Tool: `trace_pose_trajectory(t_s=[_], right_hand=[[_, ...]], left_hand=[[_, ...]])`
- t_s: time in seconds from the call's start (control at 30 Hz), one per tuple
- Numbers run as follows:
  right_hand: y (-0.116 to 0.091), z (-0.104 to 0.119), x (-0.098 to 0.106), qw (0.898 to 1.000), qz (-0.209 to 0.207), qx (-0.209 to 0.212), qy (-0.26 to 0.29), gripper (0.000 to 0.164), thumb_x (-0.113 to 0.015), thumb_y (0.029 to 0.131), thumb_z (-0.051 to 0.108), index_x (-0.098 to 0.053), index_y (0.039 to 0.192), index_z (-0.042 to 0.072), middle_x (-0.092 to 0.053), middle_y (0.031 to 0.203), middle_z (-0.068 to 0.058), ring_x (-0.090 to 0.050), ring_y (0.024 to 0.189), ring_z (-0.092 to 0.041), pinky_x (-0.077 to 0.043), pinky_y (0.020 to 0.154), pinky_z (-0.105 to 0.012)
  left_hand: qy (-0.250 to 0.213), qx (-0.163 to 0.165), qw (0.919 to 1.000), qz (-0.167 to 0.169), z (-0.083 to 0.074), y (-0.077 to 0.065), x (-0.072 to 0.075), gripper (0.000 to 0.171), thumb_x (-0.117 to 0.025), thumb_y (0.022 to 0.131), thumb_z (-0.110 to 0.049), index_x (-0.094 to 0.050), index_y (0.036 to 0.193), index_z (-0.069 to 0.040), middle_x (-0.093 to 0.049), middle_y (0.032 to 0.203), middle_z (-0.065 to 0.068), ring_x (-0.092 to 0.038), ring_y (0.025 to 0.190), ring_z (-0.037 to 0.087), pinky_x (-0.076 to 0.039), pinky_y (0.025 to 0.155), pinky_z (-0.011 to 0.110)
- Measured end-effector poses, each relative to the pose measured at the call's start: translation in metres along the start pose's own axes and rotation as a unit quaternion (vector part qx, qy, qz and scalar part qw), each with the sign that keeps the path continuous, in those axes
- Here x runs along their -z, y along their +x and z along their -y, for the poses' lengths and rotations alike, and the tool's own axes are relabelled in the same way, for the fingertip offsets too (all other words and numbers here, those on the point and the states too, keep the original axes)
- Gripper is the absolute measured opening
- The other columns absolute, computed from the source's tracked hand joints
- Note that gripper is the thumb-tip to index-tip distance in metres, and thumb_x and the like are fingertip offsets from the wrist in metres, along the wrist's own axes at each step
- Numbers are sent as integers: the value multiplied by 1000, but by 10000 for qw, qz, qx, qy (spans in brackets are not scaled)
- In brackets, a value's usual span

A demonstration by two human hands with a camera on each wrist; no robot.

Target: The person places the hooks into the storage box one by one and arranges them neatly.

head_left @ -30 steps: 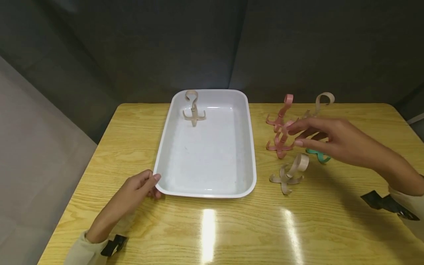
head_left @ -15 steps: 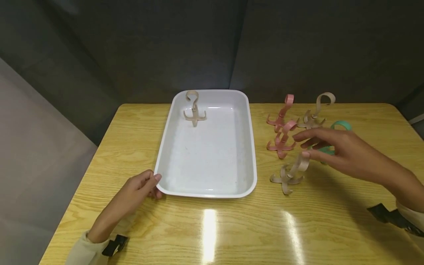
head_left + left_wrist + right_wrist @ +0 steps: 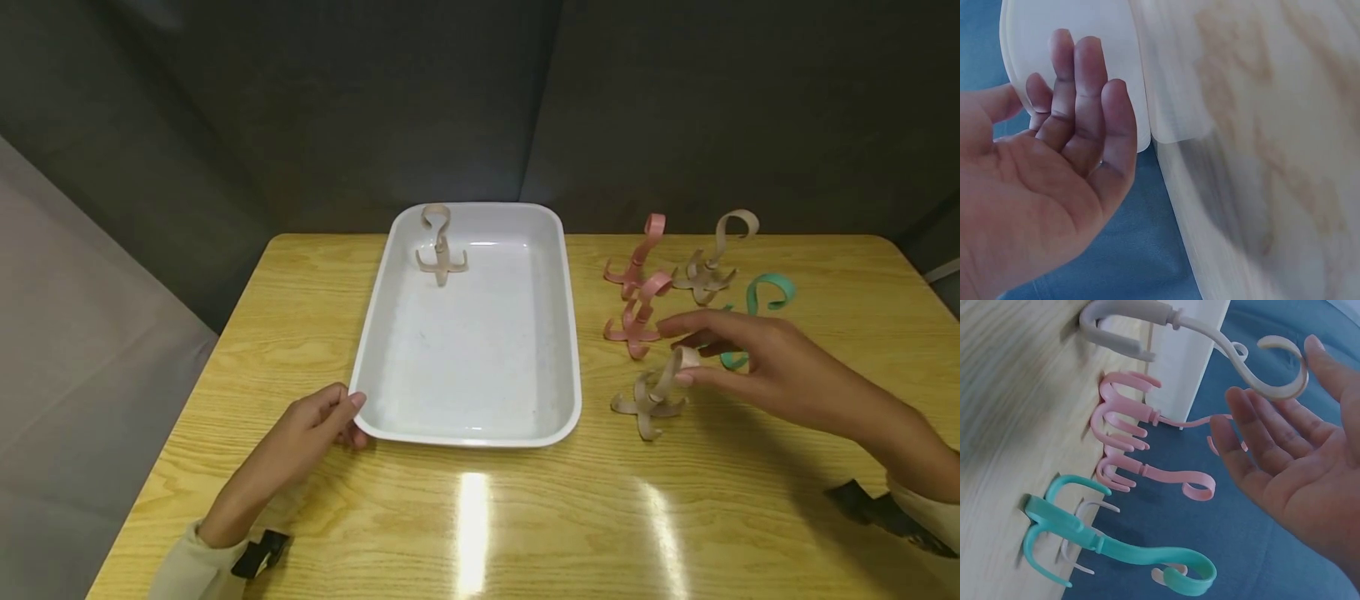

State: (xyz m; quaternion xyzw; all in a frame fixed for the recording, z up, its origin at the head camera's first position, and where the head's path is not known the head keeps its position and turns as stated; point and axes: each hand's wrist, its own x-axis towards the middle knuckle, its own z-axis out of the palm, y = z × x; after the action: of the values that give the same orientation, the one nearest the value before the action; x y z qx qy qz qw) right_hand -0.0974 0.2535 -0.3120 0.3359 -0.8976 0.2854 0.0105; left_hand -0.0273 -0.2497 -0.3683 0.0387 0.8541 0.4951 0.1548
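Observation:
My left hand (image 3: 315, 425) pinches the near left corner of a white tray (image 3: 465, 440), thumb over the rim and fingers beneath. Inside the tray, near its far left corner, stands a beige pronged hanging hook (image 3: 441, 262). On the right, my right hand (image 3: 765, 358) is around the curled top of another beige hanging hook (image 3: 647, 408), which stands on its prongs on the table. In the right wrist view the thumb is right by the curl (image 3: 1297, 369) and the other fingers extend below it, fairly straight.
Beyond the right hand stand two pink hooks (image 3: 636, 333), a beige hook (image 3: 705, 275) and a green hook (image 3: 772, 292) partly hidden by the hand. The wooden table (image 3: 570, 525) ends at a dark curtain (image 3: 637, 108) behind the tray.
My right hand has moved from over the nearer pink hook toward the near beige hook, its thumb coming down to the curl. The green hook shows more. The left hand stays on the tray.

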Motion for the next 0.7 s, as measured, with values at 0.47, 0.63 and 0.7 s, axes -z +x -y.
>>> trace_pose_trajectory(t_s=[0.47,0.63,0.7], right_hand=[[-6,2,-6,9999,-44,144,67,60,-88,83,5,-65,137,18,-71,125,3,-68,100,-2,-51,80,-12],[-9,-1,-11,9997,-62,166,167,63,-88,82,4,-63,139,18,-70,124,2,-68,101,-2,-51,82,-11],[-10,-2,-13,9997,-47,154,208,65,-87,82,3,-62,141,18,-69,125,3,-68,102,-2,-52,82,-12]], left_hand=[[48,32,10000,-37,0,1,0,39,-47,113,-33,-54,90,-3,-69,82,7,-70,84,24,-58,80,37],[43,17,10000,-26,1,1,0,39,-47,114,-33,-54,90,-3,-69,82,7,-70,84,24,-58,80,37],[25,18,10000,-24,1,1,0,39,-47,113,-33,-54,90,-2,-69,82,7,-70,84,24,-59,80,37]])
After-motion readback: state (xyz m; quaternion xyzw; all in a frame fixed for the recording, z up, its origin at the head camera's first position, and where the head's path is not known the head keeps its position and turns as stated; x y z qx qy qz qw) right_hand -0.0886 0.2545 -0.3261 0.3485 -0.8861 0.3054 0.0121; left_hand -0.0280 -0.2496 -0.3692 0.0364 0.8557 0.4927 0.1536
